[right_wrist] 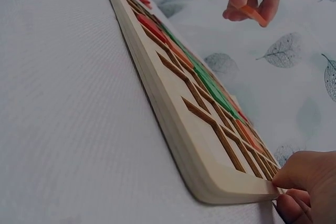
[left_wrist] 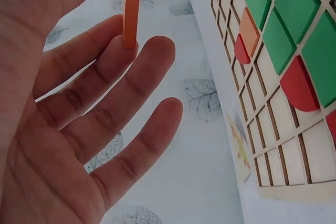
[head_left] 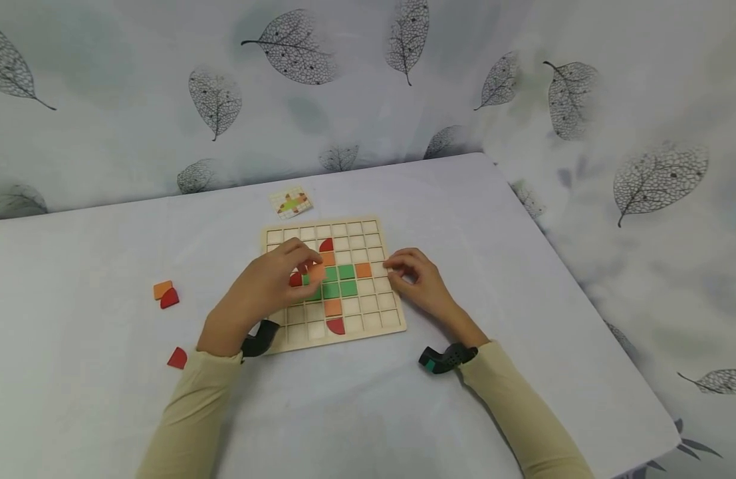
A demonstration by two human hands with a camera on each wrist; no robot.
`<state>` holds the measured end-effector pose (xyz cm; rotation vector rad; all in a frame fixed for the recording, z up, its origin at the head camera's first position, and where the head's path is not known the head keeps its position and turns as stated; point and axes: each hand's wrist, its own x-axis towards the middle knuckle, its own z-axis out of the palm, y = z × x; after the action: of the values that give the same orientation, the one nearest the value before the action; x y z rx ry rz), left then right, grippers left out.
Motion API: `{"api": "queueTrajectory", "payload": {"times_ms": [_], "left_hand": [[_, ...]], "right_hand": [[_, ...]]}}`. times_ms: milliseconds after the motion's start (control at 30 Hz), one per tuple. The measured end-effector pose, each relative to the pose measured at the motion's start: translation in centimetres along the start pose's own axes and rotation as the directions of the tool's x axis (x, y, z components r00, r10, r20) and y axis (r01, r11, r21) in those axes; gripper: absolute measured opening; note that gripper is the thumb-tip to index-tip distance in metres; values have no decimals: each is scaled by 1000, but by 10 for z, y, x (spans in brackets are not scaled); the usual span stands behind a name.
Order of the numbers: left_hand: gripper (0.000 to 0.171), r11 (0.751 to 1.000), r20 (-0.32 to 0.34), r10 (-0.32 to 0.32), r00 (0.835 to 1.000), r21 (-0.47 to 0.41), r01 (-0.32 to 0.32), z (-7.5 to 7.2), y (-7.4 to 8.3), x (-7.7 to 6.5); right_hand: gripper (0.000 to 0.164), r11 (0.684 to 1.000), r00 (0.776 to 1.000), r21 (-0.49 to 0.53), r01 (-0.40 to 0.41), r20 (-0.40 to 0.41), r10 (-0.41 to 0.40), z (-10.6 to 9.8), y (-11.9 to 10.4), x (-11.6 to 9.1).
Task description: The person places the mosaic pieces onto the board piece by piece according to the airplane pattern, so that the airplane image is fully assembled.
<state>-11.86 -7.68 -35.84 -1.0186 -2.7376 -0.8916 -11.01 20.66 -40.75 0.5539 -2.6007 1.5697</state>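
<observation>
A wooden grid board (head_left: 372,322) lies on the white cloth, with green square tiles (head_left: 348,288), orange squares (head_left: 364,270) and red quarter-round tiles (head_left: 336,326) set in its cells. Above its left half, my left hand (head_left: 266,283) pinches an orange square tile (left_wrist: 131,19) between thumb and fingertips; the tile is held off the board, and the other fingers are spread. At the board's right edge, my right hand (head_left: 424,283) grips the rim, thumb on top and curled fingers at the side. Part of the pattern is hidden behind the left hand.
Left of the board lie a loose orange tile (head_left: 162,289) touching a red one (head_left: 169,298), and another red tile (head_left: 177,358) nearer me. A pattern card (head_left: 291,202) sits behind the board. Leaf-printed cloth (head_left: 368,100) hangs beyond the table.
</observation>
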Motion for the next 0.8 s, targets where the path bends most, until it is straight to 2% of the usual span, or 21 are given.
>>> {"api": "queueTrajectory", "payload": {"times_ms": [300, 600, 800], "left_hand": [[24, 999, -15, 42, 999, -23, -43, 7, 5, 4], [25, 999, 15, 17, 1000, -50, -16, 14, 10, 11], [24, 995, -3, 62, 998, -72, -62, 22, 11, 15]], "right_hand": [[20, 1000, 1000, 5, 13, 0, -13, 0, 1, -1], [20, 1000, 1000, 14, 24, -2, -24, 0, 2, -1], [19, 1000, 1000, 11, 24, 1, -24, 0, 4, -1]]}}
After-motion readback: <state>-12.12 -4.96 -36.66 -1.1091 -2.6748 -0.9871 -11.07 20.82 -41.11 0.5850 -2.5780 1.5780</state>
